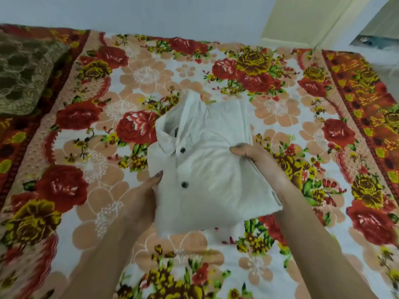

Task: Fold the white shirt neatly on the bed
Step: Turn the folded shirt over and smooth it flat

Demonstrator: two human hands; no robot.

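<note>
The white shirt [205, 173] is folded into a compact rectangle, collar and two dark buttons facing up. It is held just above the floral bedsheet [280, 104] in the middle of the bed. My left hand [146, 190] grips the shirt's left edge, thumb on top and fingers hidden beneath. My right hand [257, 156] holds the right edge the same way, thumb pressed on the front and fingers under the cloth. The collar end points away from me and slightly left.
A brownish lace-patterned pillow [23, 72] lies at the bed's far left corner. The sheet's red and orange border [362, 93] runs along the right side. A pale wall and a cream door frame [313, 22] stand behind the bed.
</note>
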